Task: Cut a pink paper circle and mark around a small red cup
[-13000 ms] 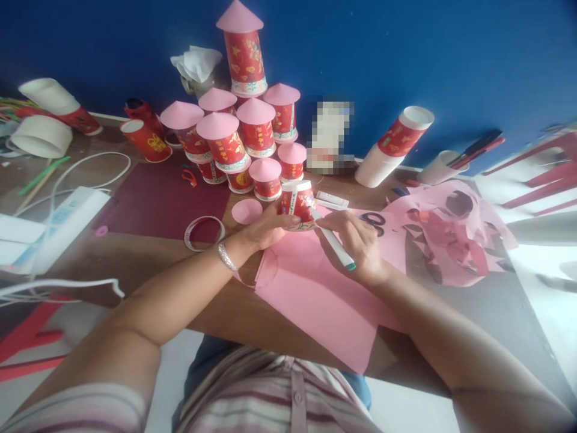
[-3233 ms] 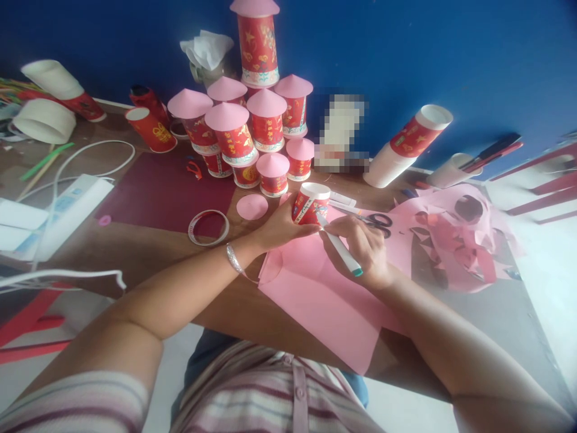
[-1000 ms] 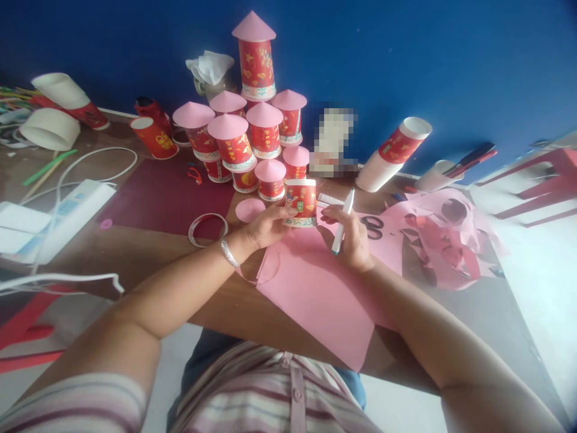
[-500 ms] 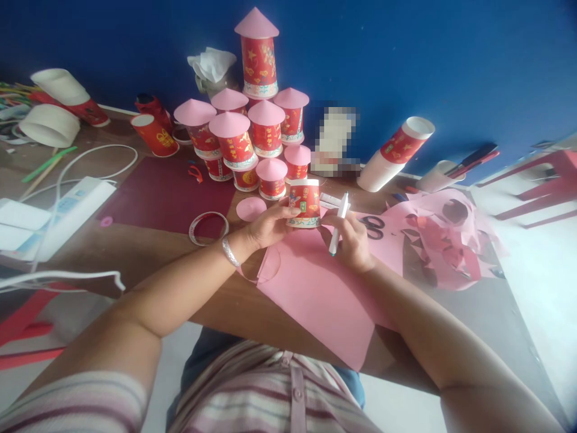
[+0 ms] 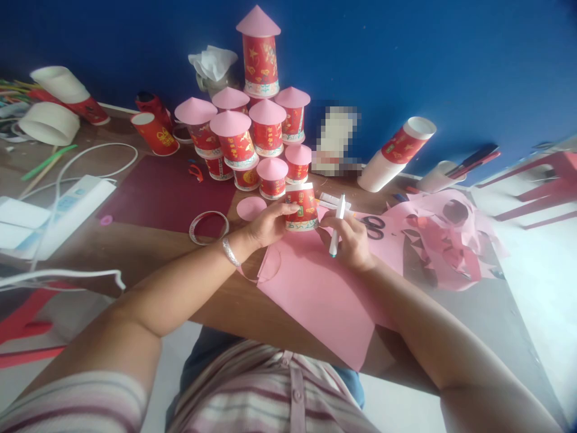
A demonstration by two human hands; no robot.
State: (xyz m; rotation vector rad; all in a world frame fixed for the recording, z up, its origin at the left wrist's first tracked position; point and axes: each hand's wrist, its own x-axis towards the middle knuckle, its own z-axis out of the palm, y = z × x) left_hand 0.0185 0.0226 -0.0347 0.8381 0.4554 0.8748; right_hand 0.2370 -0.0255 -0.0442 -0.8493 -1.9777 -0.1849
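Note:
My left hand [image 5: 271, 224] grips a red paper cup [image 5: 303, 204] by its left side, thumb across the front. The cup is held upside down, and green-blue pen marks run along the white band at its lower edge. In my right hand [image 5: 354, 240] is a white marker [image 5: 337, 225], its teal end pointing down toward me. My right fingertips are close to the cup's lower right edge; whether they touch it I cannot tell. Beneath both hands lies pink paper [image 5: 315, 282]. A small pink paper disc [image 5: 251, 208] rests left of the cup.
Several red cups with pink cone roofs [image 5: 229, 138] stand stacked behind my hands. Scissors [image 5: 374, 227] lie on the pink paper, with cut scraps [image 5: 451, 234] to the right. A tape ring [image 5: 208, 228] and a white power strip [image 5: 67, 210] are on the left. Stacked cups [image 5: 396, 153] lean at the back right.
The cup has tilted slightly and shifted a little left and down in my left hand. My right hand and the marker have barely moved.

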